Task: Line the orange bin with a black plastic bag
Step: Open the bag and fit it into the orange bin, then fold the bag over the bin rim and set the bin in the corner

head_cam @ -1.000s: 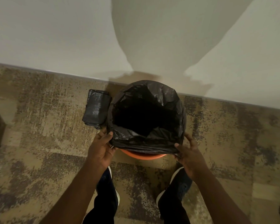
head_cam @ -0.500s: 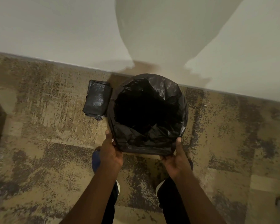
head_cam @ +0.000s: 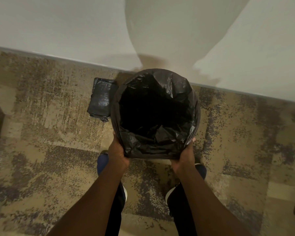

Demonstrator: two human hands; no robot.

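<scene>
Orange rim now under glossy black bag (head_cam: 160, 147)

Dim warm light, wall shadow, blurred edges

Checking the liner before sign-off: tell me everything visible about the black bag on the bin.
The black plastic bag is thin, glossy, crinkled film, opened wide with a dark hollow inside. Its top is folded outward and down, hiding the bin completely; no orange shows. It stands upright on patterned carpet near the wall. The left hand and right hand grip its near lower edge on either side. A folded black bundle lies beside it on the left; contact is unclear.
</scene>
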